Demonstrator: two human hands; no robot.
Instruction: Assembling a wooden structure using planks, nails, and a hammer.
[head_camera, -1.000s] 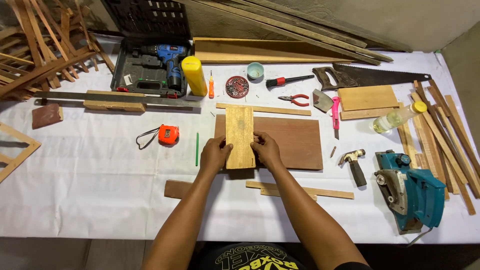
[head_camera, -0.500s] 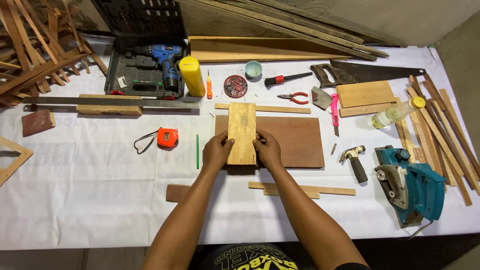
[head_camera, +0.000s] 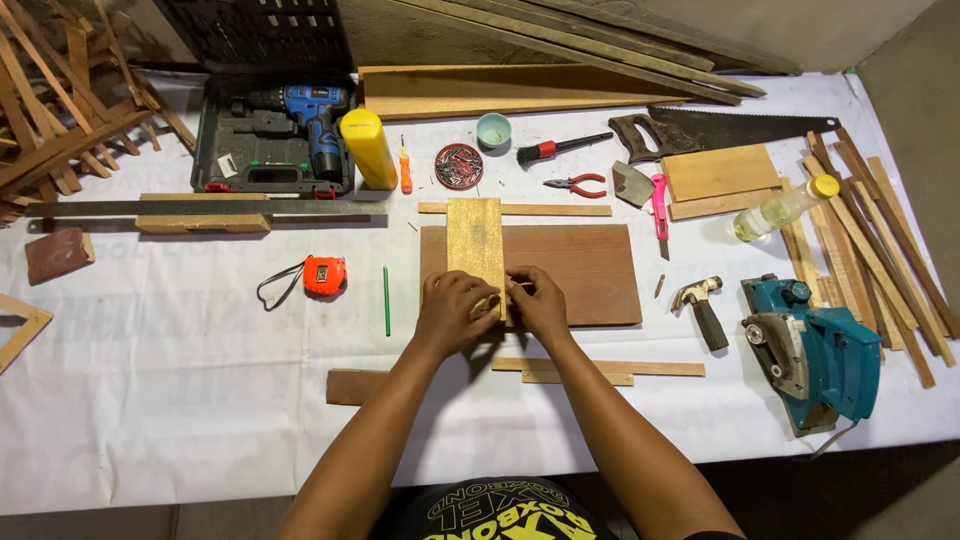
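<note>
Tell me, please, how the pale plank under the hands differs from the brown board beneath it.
The pale plank is light yellowish, narrow and runs away from the person; the brown board is reddish-brown, wider and lies crosswise. The plank rests on top, held at its near end by the left hand and right hand. Both are flat wooden rectangles.

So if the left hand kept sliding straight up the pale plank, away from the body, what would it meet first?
The left hand would run along the pale plank, then likely meet the thin wood strip lying across its far end. Beyond that sits the round tin of nails.
</note>
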